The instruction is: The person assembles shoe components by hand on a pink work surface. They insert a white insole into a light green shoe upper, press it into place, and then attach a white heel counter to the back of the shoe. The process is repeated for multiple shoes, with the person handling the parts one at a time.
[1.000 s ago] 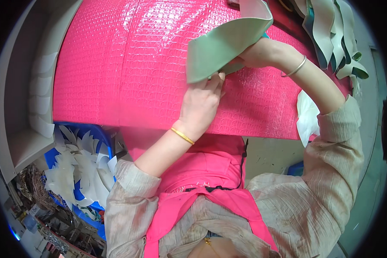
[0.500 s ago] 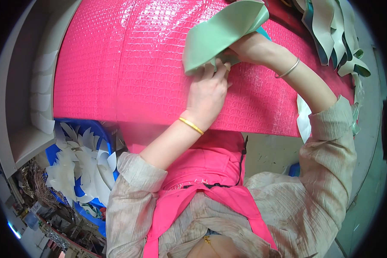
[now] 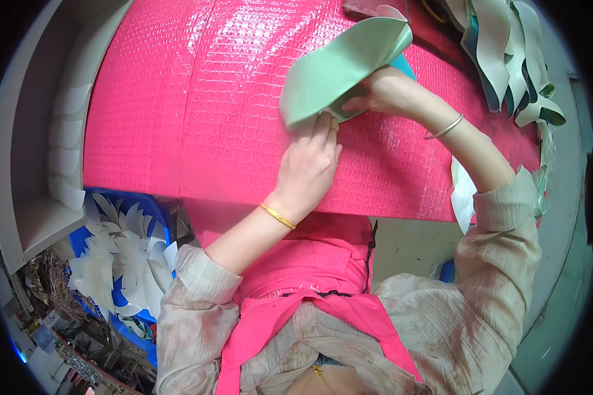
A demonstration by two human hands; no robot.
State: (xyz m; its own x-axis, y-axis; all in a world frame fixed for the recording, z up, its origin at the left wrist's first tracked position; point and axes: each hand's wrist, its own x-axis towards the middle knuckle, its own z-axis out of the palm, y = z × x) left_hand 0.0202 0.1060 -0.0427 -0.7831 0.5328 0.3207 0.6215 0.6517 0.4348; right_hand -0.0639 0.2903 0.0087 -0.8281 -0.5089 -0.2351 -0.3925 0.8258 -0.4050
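Observation:
A curved, pale green sheet piece (image 3: 339, 69), apparently leather or a similar pliable material, is bent over on the pink table. My left hand (image 3: 308, 161) grips its near edge, with the fingertips partly hidden at the rim. On the other side, my right hand (image 3: 385, 92) reaches under the fold and holds the piece. The right thumb shows, while its other fingers are largely covered. Beside the right hand, a teal patch (image 3: 403, 66) sticks out from beneath the green piece.
Glossy pink textured sheeting covers the table (image 3: 138, 131). Several draped, wavy pieces (image 3: 491, 52) hang at the far right. A grey shelf (image 3: 29, 131) with pale cut pieces borders the left. Below it, a blue bin (image 3: 158, 209) holds white cut pieces. Another white piece (image 3: 463, 191) hangs off the table's right.
My left hand has slid slightly left and nearer to me along the green piece's edge. The right thumb has come into clearer view, and the whole view has shifted a little.

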